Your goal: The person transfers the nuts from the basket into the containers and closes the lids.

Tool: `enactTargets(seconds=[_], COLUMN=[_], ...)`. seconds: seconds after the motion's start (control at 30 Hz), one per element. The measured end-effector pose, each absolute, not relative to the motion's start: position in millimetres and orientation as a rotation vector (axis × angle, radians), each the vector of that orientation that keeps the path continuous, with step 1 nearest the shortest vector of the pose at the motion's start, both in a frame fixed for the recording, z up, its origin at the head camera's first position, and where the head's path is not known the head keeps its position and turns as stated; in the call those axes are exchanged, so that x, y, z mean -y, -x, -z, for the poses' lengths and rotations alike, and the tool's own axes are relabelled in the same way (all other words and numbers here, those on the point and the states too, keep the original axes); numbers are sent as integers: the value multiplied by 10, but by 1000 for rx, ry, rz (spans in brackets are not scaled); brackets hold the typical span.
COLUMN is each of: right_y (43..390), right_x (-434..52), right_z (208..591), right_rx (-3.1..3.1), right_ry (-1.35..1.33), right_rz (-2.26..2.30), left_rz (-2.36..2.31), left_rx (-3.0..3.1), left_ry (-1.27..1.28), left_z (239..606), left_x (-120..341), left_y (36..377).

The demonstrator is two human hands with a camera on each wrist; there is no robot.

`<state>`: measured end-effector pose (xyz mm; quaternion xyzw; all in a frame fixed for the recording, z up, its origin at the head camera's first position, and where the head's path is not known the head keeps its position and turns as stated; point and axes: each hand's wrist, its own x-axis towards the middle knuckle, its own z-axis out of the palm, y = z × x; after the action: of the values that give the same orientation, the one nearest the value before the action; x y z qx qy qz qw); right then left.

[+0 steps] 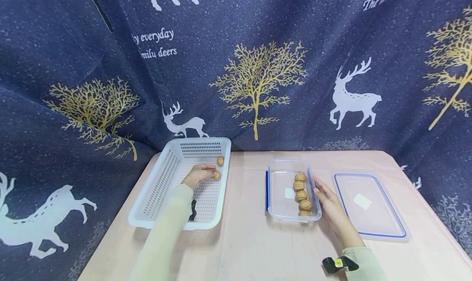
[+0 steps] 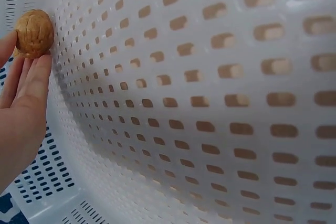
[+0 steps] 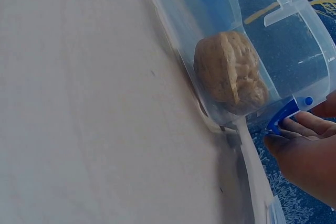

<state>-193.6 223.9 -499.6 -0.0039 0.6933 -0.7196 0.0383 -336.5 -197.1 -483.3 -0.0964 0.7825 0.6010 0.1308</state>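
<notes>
My left hand (image 1: 199, 175) reaches into a white perforated plastic basket (image 1: 149, 191). Its thumb and fingertips pinch a walnut (image 2: 34, 33) near the basket's right wall. Another walnut (image 1: 220, 161) lies farther back along that wall. To the right stands an uncovered clear plastic box (image 1: 279, 182) with a row of several walnuts (image 1: 301, 195) along its right side. Against the outside of that side rests my right hand (image 1: 333, 209), its fingers extended. In the right wrist view, the fingers touch the box's blue-edged latch (image 3: 289, 115).
A clear lid with a blue seal (image 1: 380, 215) lies flat on the table right of the box. The pale table (image 1: 245, 240) stretches between basket and box. Behind it hangs a dark blue cloth (image 1: 228, 23) printed with deer and trees.
</notes>
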Motion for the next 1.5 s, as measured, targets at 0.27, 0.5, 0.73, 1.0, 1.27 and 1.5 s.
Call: enactTargets(seconds=[0.27, 0.5, 0.73, 1.0, 1.27, 1.5], right_y=[1935, 1940, 1944, 1938, 1935, 1934], right_x=[-2243, -2243, -2237, -2240, -2243, -2243], right_z=[5007, 5009, 4999, 4988, 5000, 4997], right_rx=[-2117, -2103, -2105, -2111, -2106, -2128], right_ry=[18, 25, 23, 18, 24, 19], right_rz=[2217, 2230, 2227, 2214, 2220, 2200], left_rz=[-1691, -1572, -1521, -1474, -1488, -1576], left_rx=[-2336, -2425, -2467, -2480, -2505, -2498], left_ry=[306, 286, 151, 189, 228, 132], left_z=[4847, 4817, 4791, 4778, 4774, 4653], left_x=[1962, 1933, 1949, 1957, 1955, 1958], left_y=[3364, 3361, 3343, 3331, 3334, 3286])
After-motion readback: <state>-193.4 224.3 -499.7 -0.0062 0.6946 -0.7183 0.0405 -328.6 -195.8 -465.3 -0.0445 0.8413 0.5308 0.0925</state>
